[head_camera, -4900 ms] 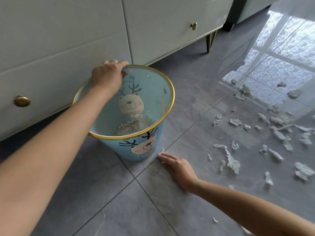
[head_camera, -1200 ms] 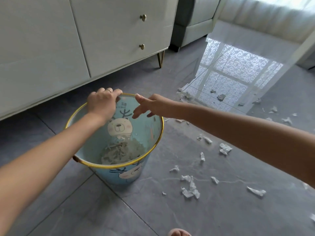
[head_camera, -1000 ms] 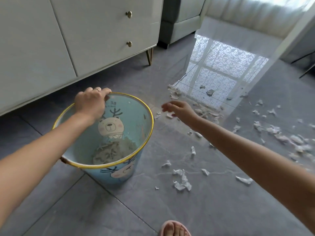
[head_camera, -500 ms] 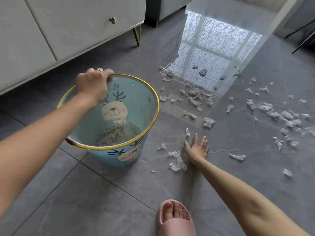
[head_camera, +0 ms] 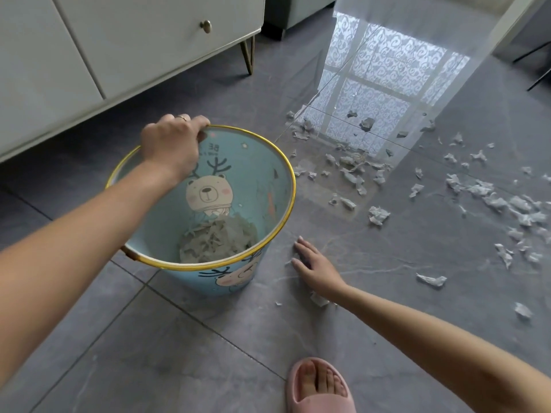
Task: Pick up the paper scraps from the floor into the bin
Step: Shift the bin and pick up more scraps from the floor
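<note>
Head view | left hand [head_camera: 171, 144] gripped bin [head_camera: 286, 186] rim | right hand [head_camera: 316, 266] lay flat, fingers straight, holding nothing | paper scraps [head_camera: 378, 215] strewn on floor [head_camera: 208, 368] beside bin | likely light, flimsy: pinch crumpled edges

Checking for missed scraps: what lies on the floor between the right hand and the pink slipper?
Head view: one crumpled paper scrap and a tiny fleck just behind the right hand, then bare tile to the slipper.
</note>
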`<act>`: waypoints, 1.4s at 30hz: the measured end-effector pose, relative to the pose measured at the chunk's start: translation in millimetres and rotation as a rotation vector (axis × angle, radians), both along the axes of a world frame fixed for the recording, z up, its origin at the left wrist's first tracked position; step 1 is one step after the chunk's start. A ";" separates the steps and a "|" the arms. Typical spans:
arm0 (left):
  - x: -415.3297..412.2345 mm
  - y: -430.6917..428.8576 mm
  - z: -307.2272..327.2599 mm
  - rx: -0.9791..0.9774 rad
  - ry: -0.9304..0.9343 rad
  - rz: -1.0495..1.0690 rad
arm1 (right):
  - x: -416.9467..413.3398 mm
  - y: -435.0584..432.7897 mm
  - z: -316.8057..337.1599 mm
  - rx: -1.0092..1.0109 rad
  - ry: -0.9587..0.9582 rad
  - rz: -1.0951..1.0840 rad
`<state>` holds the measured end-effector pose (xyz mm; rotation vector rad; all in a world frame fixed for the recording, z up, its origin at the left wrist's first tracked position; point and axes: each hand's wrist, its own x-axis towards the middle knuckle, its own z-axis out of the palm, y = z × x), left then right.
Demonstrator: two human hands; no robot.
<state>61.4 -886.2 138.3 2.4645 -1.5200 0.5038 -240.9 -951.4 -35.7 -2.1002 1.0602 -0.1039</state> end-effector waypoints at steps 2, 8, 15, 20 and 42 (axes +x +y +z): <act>-0.7 1.5 -0.2 0.001 0.001 0.007 | 1.5 1.3 8.0 -0.060 0.029 0.019; -4.1 1.9 0.3 0.020 -0.011 0.014 | 28.1 16.3 39.0 -0.426 0.137 0.292; -3.7 3.6 -2.0 0.015 -0.029 0.037 | 6.8 66.7 -6.6 -0.520 0.396 0.548; -4.4 3.7 -2.1 0.031 -0.026 0.047 | -7.0 47.2 1.4 -0.477 0.391 0.544; -5.6 5.1 -2.5 0.023 -0.048 0.042 | -49.5 -8.9 0.1 -0.848 0.270 0.647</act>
